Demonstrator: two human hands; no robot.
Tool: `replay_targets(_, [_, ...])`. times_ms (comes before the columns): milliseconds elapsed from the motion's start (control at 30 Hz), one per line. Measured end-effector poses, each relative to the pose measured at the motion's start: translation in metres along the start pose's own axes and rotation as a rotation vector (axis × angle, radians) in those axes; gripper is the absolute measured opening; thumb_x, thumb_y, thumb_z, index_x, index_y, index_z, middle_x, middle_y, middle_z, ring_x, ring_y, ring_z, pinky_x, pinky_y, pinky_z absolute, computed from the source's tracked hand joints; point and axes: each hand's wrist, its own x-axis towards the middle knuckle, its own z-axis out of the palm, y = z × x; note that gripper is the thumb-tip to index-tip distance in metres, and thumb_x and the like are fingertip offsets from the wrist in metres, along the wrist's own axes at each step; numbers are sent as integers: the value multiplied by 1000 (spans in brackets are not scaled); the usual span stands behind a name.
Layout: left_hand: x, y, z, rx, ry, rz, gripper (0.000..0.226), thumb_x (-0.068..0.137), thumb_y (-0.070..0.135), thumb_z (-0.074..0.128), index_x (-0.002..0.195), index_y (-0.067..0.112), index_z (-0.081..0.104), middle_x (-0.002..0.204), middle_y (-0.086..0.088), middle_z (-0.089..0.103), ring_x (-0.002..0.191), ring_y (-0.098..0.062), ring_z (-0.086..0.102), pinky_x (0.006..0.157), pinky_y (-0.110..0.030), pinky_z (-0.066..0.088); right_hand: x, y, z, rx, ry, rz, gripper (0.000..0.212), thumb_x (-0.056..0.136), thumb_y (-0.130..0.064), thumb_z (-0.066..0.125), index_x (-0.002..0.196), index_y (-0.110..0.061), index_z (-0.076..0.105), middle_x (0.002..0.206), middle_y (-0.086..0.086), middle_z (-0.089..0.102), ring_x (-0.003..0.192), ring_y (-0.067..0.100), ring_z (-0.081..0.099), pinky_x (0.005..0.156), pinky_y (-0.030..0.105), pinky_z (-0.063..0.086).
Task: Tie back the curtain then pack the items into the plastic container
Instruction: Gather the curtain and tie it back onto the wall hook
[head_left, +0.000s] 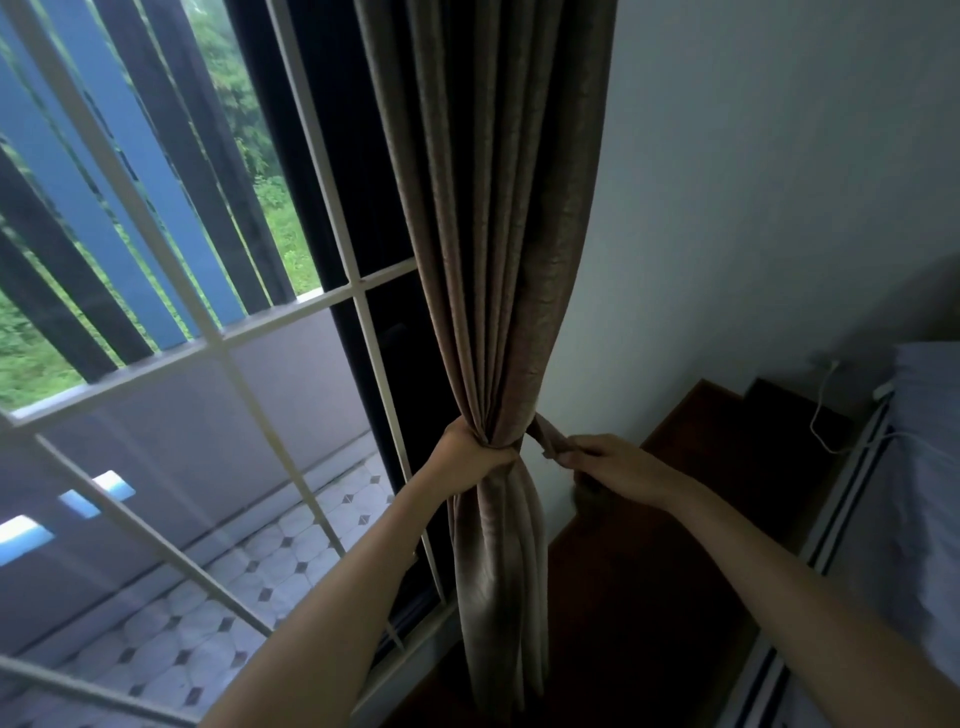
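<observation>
A brown-grey curtain (498, 234) hangs gathered into a bunch beside the window. My left hand (470, 452) is closed around the bunch at its narrowest point. A tie-back band (545, 434) of the same fabric comes out from behind the curtain on the right. My right hand (605, 457) pinches the end of that band, just right of the curtain. No plastic container or items show in this view.
The window with white bars (218, 338) fills the left, with a tiled balcony floor beyond. A pale wall (753, 208) stands right of the curtain. A dark wooden floor (649, 597) lies below, and a bed with bedding (919, 493) and a white cable sits at far right.
</observation>
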Motion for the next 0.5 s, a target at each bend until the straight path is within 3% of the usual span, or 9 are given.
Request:
replay_targets(67, [-1, 2, 1, 3, -5, 2, 46, 75, 15, 77, 117, 17, 58, 100, 9, 62, 94, -8, 61, 69, -11, 46, 0, -1, 0, -75, -13, 20, 36, 92, -29, 60, 128, -27, 59, 129, -15, 52, 115, 5, 47, 106, 30, 36])
replay_targets(100, [-1, 3, 1, 6, -7, 1, 48, 75, 15, 77, 119, 16, 58, 103, 7, 62, 96, -11, 61, 71, -13, 46, 0, -5, -1, -43, -1, 16, 41, 90, -30, 62, 130, -27, 58, 136, -15, 46, 121, 6, 42, 110, 33, 32])
replay_targets(233, [0, 3, -1, 43, -15, -3, 51, 74, 16, 78, 121, 16, 56, 105, 5, 62, 97, -12, 59, 71, -14, 46, 12, -14, -9, 624, -7, 94, 50, 95, -47, 41, 120, -11, 67, 124, 5, 66, 118, 13, 58, 109, 40, 32])
replay_targets(300, [0, 2, -1, 53, -18, -3, 51, 74, 14, 77, 121, 15, 58, 107, 3, 64, 100, -14, 61, 73, -16, 47, 20, -11, -14, 764, 20, 155, 48, 99, -45, 42, 111, -9, 71, 114, 12, 70, 111, 21, 64, 106, 43, 40])
replay_targets(400, [-1, 0, -1, 48, -14, -12, 53, 74, 15, 77, 122, 16, 57, 108, 2, 64, 99, -14, 61, 78, -21, 48, 30, -5, -20, 496, 119, 58, 12, 90, -21, 66, 94, -9, 69, 97, 9, 70, 96, 25, 65, 98, 43, 48])
replay_targets(500, [-2, 2, 0, 47, -15, 3, 52, 74, 15, 77, 122, 15, 55, 107, 3, 62, 100, -14, 60, 80, -21, 49, 41, -10, -27, -26, 343, -31, 15, 83, -21, 71, 86, -9, 62, 83, 0, 60, 79, 17, 56, 76, 31, 47])
